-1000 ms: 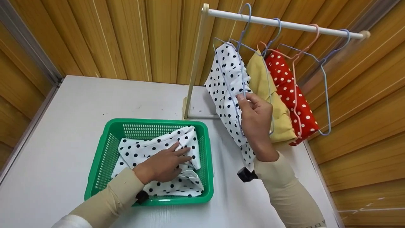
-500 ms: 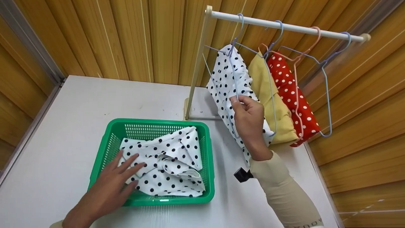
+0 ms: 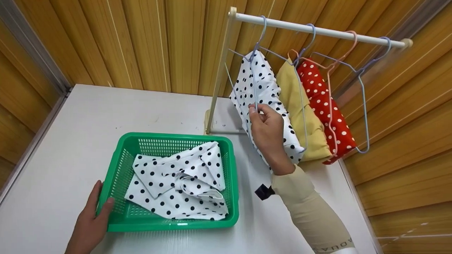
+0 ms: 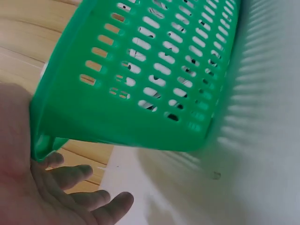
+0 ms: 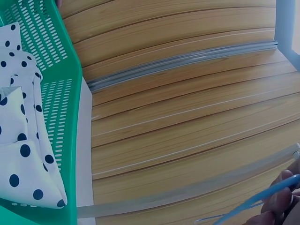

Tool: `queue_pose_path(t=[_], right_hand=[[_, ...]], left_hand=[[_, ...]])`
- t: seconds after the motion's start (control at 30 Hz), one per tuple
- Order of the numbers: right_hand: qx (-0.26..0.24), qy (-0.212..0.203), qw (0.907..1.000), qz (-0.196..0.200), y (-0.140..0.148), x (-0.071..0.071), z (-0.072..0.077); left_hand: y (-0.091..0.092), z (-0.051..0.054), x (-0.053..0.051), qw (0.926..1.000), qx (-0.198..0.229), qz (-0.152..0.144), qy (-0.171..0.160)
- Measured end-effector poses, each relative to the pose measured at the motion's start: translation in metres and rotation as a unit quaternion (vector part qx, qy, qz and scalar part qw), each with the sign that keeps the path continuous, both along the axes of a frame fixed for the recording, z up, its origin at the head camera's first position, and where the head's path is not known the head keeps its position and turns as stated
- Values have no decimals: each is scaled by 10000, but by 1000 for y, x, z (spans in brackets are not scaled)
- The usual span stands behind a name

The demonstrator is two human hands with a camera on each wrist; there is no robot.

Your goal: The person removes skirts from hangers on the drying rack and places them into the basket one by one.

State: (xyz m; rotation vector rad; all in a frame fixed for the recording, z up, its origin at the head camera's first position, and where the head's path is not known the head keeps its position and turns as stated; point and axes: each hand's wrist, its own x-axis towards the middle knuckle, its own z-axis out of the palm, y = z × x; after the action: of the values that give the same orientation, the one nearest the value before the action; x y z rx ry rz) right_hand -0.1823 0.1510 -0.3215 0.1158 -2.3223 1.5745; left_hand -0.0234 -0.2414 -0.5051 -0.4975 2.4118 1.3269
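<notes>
With thumb and fingers my right hand (image 3: 268, 132) pinches the side wire of a light blue clothes hanger (image 3: 254, 77), which hooks over the rack's bar. In the right wrist view, the fingers (image 5: 280, 201) meet that wire. White fabric with black dots (image 3: 265, 83) hangs beside the hanger. My left hand (image 3: 88, 217) grips the left rim of a green plastic basket (image 3: 232, 176), thumb over the edge and fingers outside. From the left wrist, several fingertips (image 4: 119, 206) show past the rim. Another white dotted cloth (image 3: 166, 192) lies rumpled in the basket.
A white rack bar (image 3: 325, 31) bears several hangers. Yellow fabric (image 3: 314, 137) and red fabric with white dots (image 3: 314, 79) hang farther right. The wooden rack post (image 3: 219, 67) stands behind the basket on a white table (image 3: 95, 116). Wood-panelled walls (image 3: 137, 46) enclose the space.
My left hand has left the dotted cloth in the basket and moved to the basket's left rim. My right hand has shifted left with the hanger, whose hook slid left along the bar.
</notes>
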Motion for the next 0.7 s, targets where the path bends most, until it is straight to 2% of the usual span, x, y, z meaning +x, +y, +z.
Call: queue_pose_path(t=[0.13, 0.33, 0.47, 0.57, 0.7], right_hand=[[106, -164, 9995, 228, 0, 0, -1], [589, -175, 9978, 254, 2, 1, 2], [1261, -211, 9917, 139, 5, 3, 6], [1704, -258, 9848, 195, 11, 7, 10], [1901, -273, 9807, 357, 27, 18, 19]], left_hand=[[2, -2, 1, 9994, 291, 163, -83], [1, -4, 0, 9987, 464, 192, -93], [1, -4, 1, 9979, 592, 240, -115], [1, -4, 1, 9974, 659, 270, -92], [2, -5, 0, 9978, 614, 257, -41]])
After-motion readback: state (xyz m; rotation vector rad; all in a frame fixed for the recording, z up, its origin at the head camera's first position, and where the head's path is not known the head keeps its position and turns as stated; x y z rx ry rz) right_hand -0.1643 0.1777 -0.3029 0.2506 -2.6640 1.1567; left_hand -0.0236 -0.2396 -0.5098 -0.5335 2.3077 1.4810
